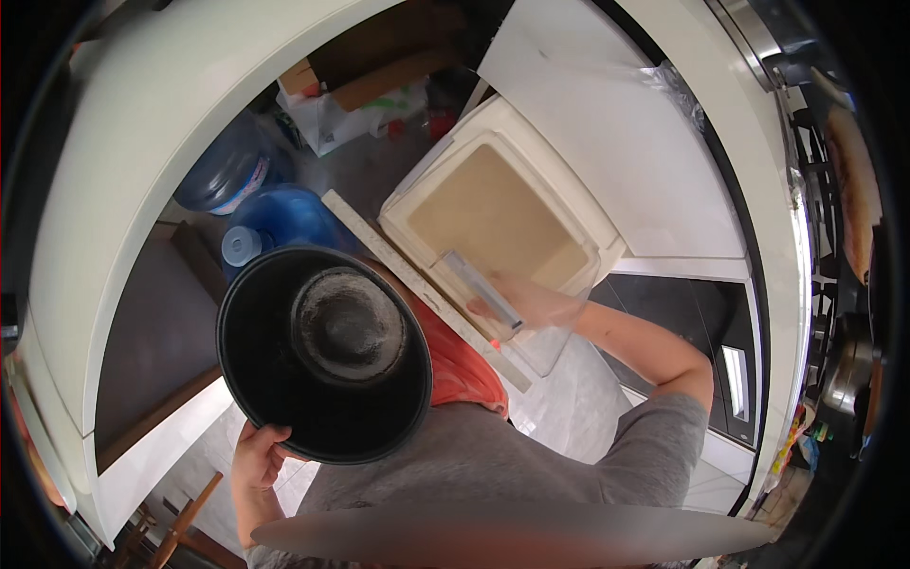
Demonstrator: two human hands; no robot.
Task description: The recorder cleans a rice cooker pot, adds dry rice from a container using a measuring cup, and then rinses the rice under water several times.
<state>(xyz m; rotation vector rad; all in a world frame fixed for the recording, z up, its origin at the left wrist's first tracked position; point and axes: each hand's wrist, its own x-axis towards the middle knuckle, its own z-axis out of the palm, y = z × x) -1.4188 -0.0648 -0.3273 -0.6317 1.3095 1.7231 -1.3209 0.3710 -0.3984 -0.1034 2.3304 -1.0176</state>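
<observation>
At the lower left, my left hand grips the rim of a round black inner pot, its thumb over the edge. The pot is tilted so its inside shows; a whitish film marks its bottom, and I see no grain in it. To its right stands a cream plastic storage bin with pale beige contents, perhaps rice. Its transparent lid is over the near part, with a clear handle strip. My right hand shows blurred through the lid; its hold on the lid cannot be told.
Two blue plastic water jugs stand left of the bin. A pale narrow board edge runs between pot and bin. Behind are a cardboard box and a white bag. A white cabinet door and a gas stove are at right.
</observation>
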